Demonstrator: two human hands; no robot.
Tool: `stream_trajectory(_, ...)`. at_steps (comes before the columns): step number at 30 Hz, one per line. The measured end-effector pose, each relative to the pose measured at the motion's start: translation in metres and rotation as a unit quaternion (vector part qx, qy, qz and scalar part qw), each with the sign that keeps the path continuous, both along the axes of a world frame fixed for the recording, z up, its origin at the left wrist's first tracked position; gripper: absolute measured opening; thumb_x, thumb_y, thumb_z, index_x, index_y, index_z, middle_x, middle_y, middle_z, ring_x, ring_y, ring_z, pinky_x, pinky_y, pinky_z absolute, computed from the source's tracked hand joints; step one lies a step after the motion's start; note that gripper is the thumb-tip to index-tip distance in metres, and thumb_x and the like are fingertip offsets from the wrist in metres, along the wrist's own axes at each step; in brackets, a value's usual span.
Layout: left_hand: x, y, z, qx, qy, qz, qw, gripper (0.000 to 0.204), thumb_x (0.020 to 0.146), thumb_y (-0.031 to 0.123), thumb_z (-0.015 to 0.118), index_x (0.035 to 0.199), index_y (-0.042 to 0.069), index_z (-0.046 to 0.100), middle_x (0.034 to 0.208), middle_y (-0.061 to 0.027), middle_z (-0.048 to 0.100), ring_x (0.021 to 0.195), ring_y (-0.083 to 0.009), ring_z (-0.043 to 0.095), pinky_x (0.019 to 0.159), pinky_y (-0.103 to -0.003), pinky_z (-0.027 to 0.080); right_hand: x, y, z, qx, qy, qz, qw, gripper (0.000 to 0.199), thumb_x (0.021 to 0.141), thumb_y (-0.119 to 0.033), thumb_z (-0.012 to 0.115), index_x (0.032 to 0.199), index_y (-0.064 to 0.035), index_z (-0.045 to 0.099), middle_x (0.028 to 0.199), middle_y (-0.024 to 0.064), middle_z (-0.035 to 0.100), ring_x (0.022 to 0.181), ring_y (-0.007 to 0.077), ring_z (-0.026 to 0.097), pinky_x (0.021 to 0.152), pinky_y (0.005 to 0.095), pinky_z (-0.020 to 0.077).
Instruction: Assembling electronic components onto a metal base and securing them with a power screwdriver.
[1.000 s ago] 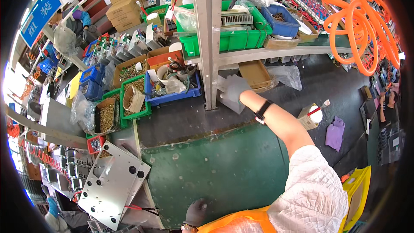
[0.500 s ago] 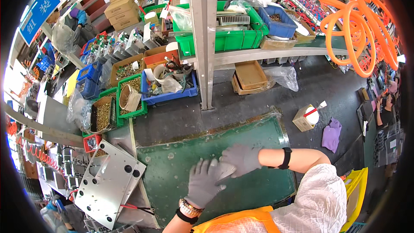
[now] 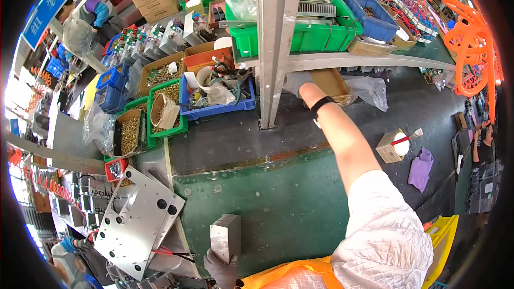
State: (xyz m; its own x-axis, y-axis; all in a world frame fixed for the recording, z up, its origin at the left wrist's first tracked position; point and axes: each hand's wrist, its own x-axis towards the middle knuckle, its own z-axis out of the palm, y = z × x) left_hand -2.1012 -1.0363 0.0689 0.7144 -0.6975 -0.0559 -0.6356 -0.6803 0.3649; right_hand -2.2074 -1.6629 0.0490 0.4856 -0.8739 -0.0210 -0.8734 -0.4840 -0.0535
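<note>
A grey metal box stands at the lower middle, over the green mat. My left hand, in a grey glove, grips the box at its lower end. My right arm stretches far forward across the bench. The gloved right hand is by the left edge of a shallow brown cardboard tray, beside the metal post. Its fingers are hidden, so what they hold, if anything, does not show.
Flat silver plates with black holes lie at the left. Behind them stand a green bin of small brass parts and a blue tray of tools. A small carton and a purple cloth lie at the right.
My hands were together over the mat. The right has reached forward to the cardboard tray. The left has drawn back toward me, and the metal box now shows in it.
</note>
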Motion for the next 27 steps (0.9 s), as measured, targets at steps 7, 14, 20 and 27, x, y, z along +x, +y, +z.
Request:
stream_trajectory(7,-0.007,-0.001,-0.008,0.040,-0.025,0.010,0.999,0.086,0.056,0.030,0.085,0.124,0.000,0.041,0.102,-0.0193,0.052,0.094,-0.0419,0.052,0.079,-0.053,0.042,0.016,-0.022,-0.028,0.056,0.056,-0.027,0.996,0.053,0.081,-0.028,0.068,0.128,-0.0050,0.060,0.138,0.0185,0.053,0.125,0.0347,0.053,0.104,0.0460,0.0431)
stream_trajectory(14,-0.005,-0.001,-0.004,0.052,-0.008,0.013,0.999,0.084,0.058,0.030,0.085,0.123,-0.001,0.041,0.105,-0.0206,0.051,0.095,-0.0417,0.052,0.082,-0.052,0.043,0.008,0.020,0.009,-0.032,-0.035,0.050,0.998,0.058,0.070,-0.032,0.076,0.120,-0.0068,0.059,0.122,0.0221,0.061,0.113,0.0394,0.058,0.095,0.0462,0.0481)
stream_trajectory(20,-0.007,-0.003,0.003,0.066,0.004,0.011,0.998,0.082,0.063,0.030,0.084,0.124,-0.001,0.040,0.106,-0.0209,0.052,0.096,-0.0413,0.052,0.083,-0.051,0.043,-0.002,0.053,0.055,0.024,-0.077,-0.044,0.996,0.063,0.071,-0.040,0.075,0.116,0.0019,0.059,0.117,0.0263,0.061,0.108,0.0406,0.060,0.093,0.0442,0.0493)
stream_trajectory(27,-0.005,0.000,-0.003,0.043,-0.018,-0.002,0.999,0.075,0.068,0.035,0.082,0.123,0.000,0.046,0.109,-0.0186,0.057,0.104,-0.0370,0.054,0.087,-0.048,0.044,-0.095,0.177,0.048,0.064,-0.247,-0.123,0.959,0.065,0.070,-0.047,0.078,0.100,0.0072,0.058,0.105,0.0302,0.061,0.104,0.0448,0.058,0.089,0.0445,0.0477)
